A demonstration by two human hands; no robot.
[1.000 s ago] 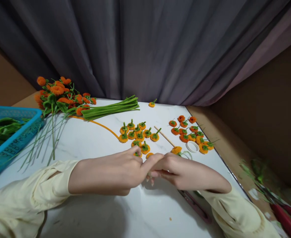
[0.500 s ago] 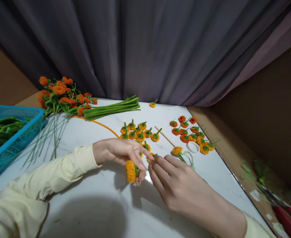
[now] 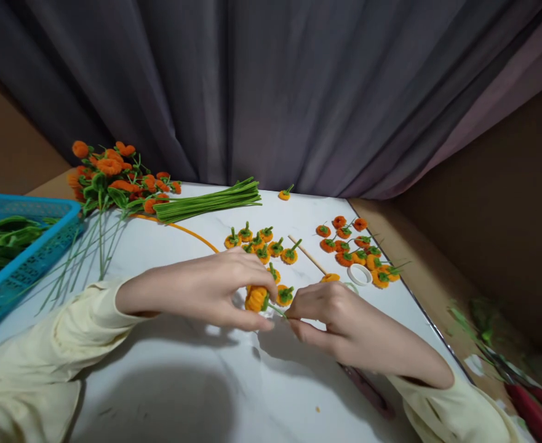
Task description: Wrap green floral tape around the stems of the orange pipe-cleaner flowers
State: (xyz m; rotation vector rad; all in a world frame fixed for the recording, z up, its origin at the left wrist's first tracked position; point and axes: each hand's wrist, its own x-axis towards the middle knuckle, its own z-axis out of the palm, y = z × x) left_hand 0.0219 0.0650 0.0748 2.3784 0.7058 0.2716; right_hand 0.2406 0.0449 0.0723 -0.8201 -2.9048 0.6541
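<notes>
A yellow-orange fuzzy pipe-cleaner flower head with a green base and thin green stem is between my hands, just above the table. My right hand is closed, its thumb and fingers pinching the end of that stem. Around the flower head curves my left hand, thumb below and fingers above, with a gap between thumb tip and flower; whether the fingers touch it I cannot tell. Several similar yellow flower heads with upright green stubs sit just beyond my hands. Partly behind my right hand lies another yellow flower head.
A blue basket of green leaves stands at left. Behind are orange flowers and green pipe cleaners. At right lie orange flower heads, a white ring, a wooden stick and red-handled pliers; pinkish scissors lie under my right wrist.
My hands were close together, then parted with the flower head showing at my left fingers. Now the left thumb and fingers have spread around it, and the right hand has turned, pinching its stem.
</notes>
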